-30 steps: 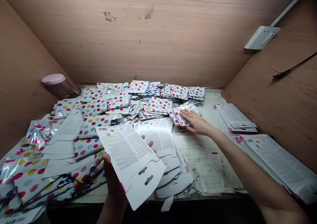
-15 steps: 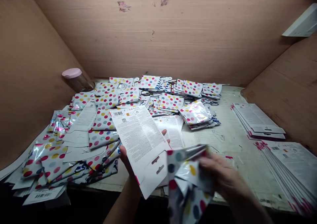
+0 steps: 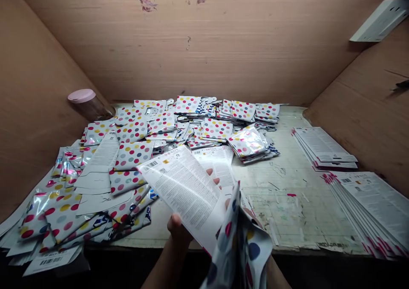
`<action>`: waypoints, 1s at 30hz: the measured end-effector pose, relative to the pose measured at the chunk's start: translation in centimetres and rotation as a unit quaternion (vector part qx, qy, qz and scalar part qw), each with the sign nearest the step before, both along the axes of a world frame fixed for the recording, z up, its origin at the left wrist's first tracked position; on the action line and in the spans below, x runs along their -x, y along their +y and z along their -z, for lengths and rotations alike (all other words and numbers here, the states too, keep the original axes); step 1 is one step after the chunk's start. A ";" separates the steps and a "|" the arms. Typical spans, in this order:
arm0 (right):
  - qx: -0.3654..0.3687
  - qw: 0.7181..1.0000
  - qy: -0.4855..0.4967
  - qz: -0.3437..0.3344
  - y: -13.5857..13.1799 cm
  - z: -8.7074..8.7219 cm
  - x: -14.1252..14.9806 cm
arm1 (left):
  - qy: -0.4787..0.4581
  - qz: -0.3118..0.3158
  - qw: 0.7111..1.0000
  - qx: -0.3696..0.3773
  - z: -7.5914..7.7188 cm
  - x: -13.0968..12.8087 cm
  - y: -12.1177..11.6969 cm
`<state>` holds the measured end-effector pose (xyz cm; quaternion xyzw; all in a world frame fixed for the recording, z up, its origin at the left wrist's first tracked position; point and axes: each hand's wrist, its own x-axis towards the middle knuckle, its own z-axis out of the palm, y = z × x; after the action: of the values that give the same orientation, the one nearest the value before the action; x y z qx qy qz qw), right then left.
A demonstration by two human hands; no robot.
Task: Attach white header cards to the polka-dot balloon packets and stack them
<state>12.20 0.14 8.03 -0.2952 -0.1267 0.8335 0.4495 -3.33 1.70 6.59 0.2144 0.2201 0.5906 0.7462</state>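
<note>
My left hand grips a white printed card with a barcode and fine text. Its thumb lies along the card's near left edge, and its fingertips show past the right edge. Against the card's lower end is a folded polka-dot plastic packet, held in my right hand. Most of that hand is hidden behind the packet, which covers the card's lower part. Beneath, more printed cards lie on the worktop, partly covered by the held card.
Piles of polka-dot packets cover the left and back of the worktop. Two stacks of printed cards lie at the right. A pink-lidded jar leans in the back left corner. Wooden panels enclose the space.
My right hand has brought the packet left and inward, onto the lower end of the card. The card has tilted, and its hanging slots are now covered. The view has shifted slightly.
</note>
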 end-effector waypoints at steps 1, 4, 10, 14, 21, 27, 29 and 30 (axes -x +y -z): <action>-0.042 0.998 -0.052 -0.006 0.1 -0.3 -1.0 | -0.009 -0.027 1.000 0.006 -0.3 0.0 0.2; -0.254 0.935 -0.249 -0.018 0.6 -2.3 -5.3 | -0.028 -0.085 0.996 0.024 -1.4 0.8 1.1; -0.672 0.403 -0.622 -0.019 1.3 -7.2 -7.6 | 0.000 -0.105 0.994 0.027 -2.4 1.5 1.9; -0.688 0.191 -0.699 -0.028 1.2 -6.3 -2.9 | -0.001 -0.089 0.995 0.034 -1.9 -0.3 1.2; -0.640 0.331 -0.693 -0.020 0.2 -5.3 -0.8 | -0.007 -0.129 0.991 0.022 -1.6 -1.9 1.1; -0.678 0.442 -0.578 -0.105 -1.4 -4.5 -4.4 | -0.050 -0.101 0.993 0.045 -2.9 -1.2 1.3; -0.672 0.458 -0.577 -0.071 -1.2 -2.6 -3.4 | -0.043 -0.062 0.996 0.040 -2.4 -1.9 0.6; -0.660 0.486 -0.569 -0.060 -0.9 -1.6 -2.5 | -0.040 -0.039 0.998 0.037 -2.0 -2.6 0.2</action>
<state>14.68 -0.71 9.62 -0.3140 -0.8854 0.1806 0.2912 -0.78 1.85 8.55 0.1543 0.2202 0.6189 0.7380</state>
